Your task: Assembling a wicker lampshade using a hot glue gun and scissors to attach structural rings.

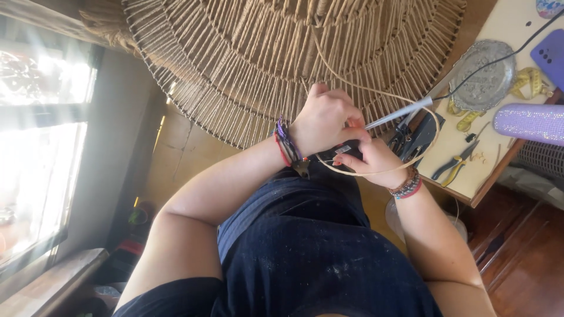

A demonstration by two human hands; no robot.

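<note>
Looping out from between both hands, the pale round reed strand [385, 171] curves over the person's lap and runs back up to the big woven disc of cream cord and wire spokes [282, 64], so it stays fed from the piece being made. The left hand [326, 120] is closed over the join, pinching strand and a slim white rod-shaped tool [399, 113]. The right hand [376, 159] is narrow, fingers gripping the loop's lower side. Just right lies the cream counter [464, 147], its wooden edge close to that wrist, carrying 1 pair of yellow-handled pliers [453, 167]. Room is tight; open floor lies further right.
</note>
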